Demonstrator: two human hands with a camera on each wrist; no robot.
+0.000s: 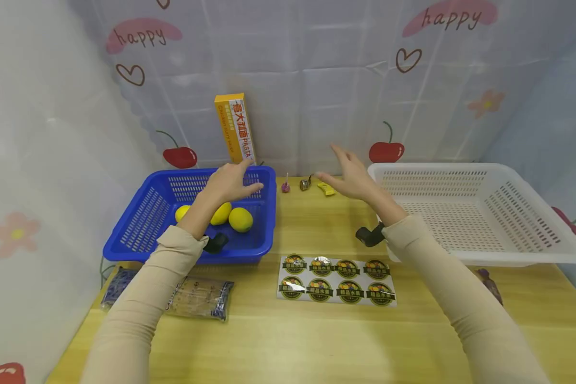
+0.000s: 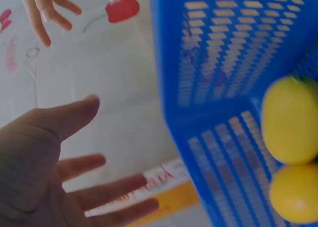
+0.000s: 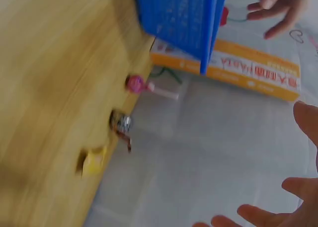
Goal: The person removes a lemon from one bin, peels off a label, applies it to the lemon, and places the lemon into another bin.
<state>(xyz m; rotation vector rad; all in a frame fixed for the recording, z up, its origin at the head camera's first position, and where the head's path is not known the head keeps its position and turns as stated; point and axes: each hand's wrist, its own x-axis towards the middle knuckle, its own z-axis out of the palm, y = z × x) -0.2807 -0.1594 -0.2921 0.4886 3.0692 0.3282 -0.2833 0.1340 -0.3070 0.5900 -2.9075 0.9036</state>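
My left hand [image 1: 228,182] hovers over the blue basket [image 1: 269,213], fingers spread and holding nothing. Inside that basket lie yellow lemons [image 1: 241,219], also seen at the right of the left wrist view. Behind its back rim a pasta box [image 1: 235,128] stands upright against the curtain. My right hand [image 1: 350,175] is in the air with its fingers extended and nothing in them, left of the white basket [image 1: 480,256]. Beneath and left of it, along the table's back edge, are a yellow wrapped piece [image 1: 326,188], a small brownish wrapped item [image 1: 305,184] and a pink lollipop [image 1: 285,187].
A sheet of round fruit stickers [image 1: 336,280] lies mid-table. Clear packages with dark blue ends [image 1: 199,297] rest in front of the blue basket, partly behind my left sleeve. A dark purple object [image 1: 489,285] lies before the white basket. A printed curtain [image 1: 297,96] hangs behind.
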